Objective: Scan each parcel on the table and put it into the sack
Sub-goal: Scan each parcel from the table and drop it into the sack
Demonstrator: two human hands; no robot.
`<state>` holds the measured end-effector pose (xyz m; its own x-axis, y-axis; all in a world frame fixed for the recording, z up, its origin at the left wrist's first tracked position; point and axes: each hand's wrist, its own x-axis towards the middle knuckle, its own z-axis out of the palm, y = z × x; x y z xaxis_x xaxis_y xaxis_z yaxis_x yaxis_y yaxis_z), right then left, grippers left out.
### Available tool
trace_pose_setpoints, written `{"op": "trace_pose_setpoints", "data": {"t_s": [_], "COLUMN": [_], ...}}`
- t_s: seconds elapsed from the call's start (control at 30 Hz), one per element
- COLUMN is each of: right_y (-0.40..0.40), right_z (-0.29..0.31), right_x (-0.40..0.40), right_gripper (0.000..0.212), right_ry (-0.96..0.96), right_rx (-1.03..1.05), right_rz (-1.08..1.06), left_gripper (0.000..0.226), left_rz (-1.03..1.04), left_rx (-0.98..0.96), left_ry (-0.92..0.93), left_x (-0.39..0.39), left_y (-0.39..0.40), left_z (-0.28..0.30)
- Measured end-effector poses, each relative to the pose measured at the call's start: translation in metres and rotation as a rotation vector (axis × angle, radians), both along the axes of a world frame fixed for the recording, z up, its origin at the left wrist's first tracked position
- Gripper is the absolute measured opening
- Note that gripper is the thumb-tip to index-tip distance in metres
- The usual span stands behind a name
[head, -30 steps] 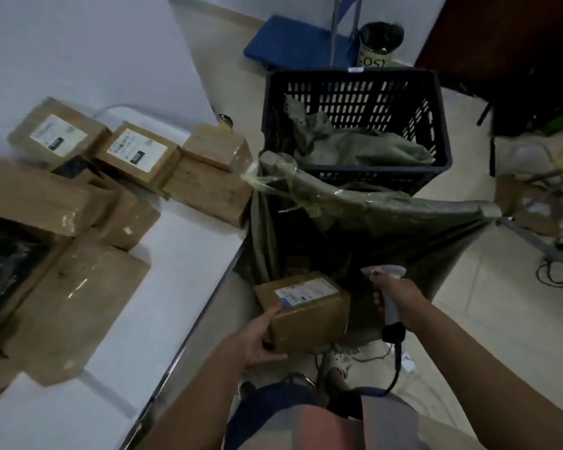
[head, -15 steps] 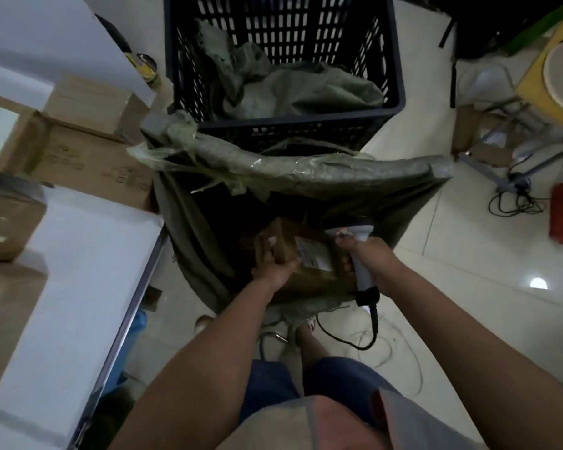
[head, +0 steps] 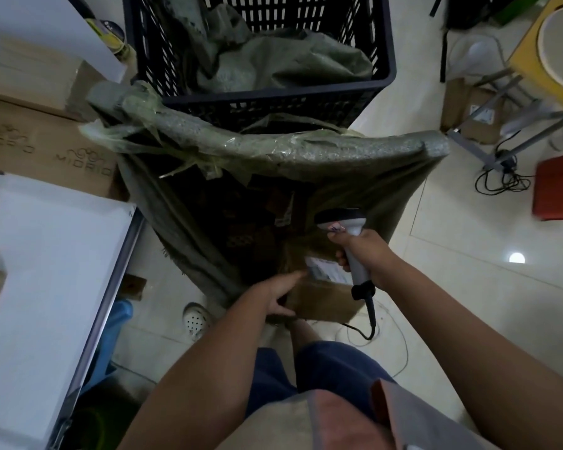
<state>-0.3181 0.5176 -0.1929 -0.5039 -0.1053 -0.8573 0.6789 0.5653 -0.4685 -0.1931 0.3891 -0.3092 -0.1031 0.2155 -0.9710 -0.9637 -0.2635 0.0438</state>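
A brown cardboard parcel [head: 322, 297] with a white label sits tilted at the near edge of the green woven sack [head: 290, 151]. The sack's mouth stands wide. My left hand [head: 278, 295] holds the parcel's left side, fingers along the top and thumb underneath. Just right of the parcel's label, my right hand [head: 363, 251] grips a grey corded barcode scanner [head: 340, 222] with its head over the sack's mouth. Other parcels lie dim inside the sack.
A white table [head: 52, 261] runs along the left, with cardboard boxes [head: 46, 151] at its far end. Behind the sack stands a dark plastic crate [head: 260, 92] holding folded sacks. Cables, a metal frame and a red box [head: 559, 186] lie on the tiled floor at right.
My left hand has carried the parcel forward from in front of my body to the sack's near edge. My right hand followed with the scanner. My head has tilted down over the sack.
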Motion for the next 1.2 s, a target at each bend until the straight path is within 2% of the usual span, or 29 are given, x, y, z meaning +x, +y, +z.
{"op": "trace_pose_setpoints", "data": {"t_s": [0.17,0.33,0.47,0.57,0.63,0.77,0.93,1.1,1.2], "right_y": [-0.003,-0.014,-0.023,-0.027,-0.028,-0.031,-0.040,-0.071,-0.101], "right_z": [-0.003,0.000,0.003,0.004,0.004,0.004,0.012,0.031,0.046], "right_x": [0.001,0.005,0.011,0.016,0.019,0.024,0.031,0.042,0.055], "right_gripper": [0.020,0.017,0.015,0.014,0.014,0.015,0.012,0.011,0.013], "right_ry": [0.026,0.013,0.008,0.008,0.007,-0.001,-0.015,0.018,0.035], "right_rx": [0.002,-0.030,-0.058,-0.071,-0.074,-0.062,-0.082,-0.135,-0.163], "right_rz": [-0.065,-0.002,0.011,0.006,0.005,0.018,0.029,0.050,0.083], "left_gripper": [0.059,0.056,0.058,0.061,0.053,0.054,0.042,0.045,0.043], "left_rz": [0.411,0.756,1.047,1.264,1.236,1.145,0.944,0.739,0.690], "left_rx": [-0.112,-0.083,-0.108,-0.317,-0.372,-0.304,-0.239,-0.144,-0.135], "left_ry": [-0.123,-0.166,-0.078,0.076,0.141,0.137,0.125,0.189,0.264], "left_x": [-0.003,-0.009,-0.012,-0.017,-0.020,-0.018,0.000,0.034,0.055], "left_y": [-0.040,-0.082,-0.100,-0.105,-0.108,-0.107,-0.101,-0.115,-0.133], "left_z": [-0.008,-0.013,-0.014,-0.011,-0.012,-0.009,0.008,0.036,0.060]}}
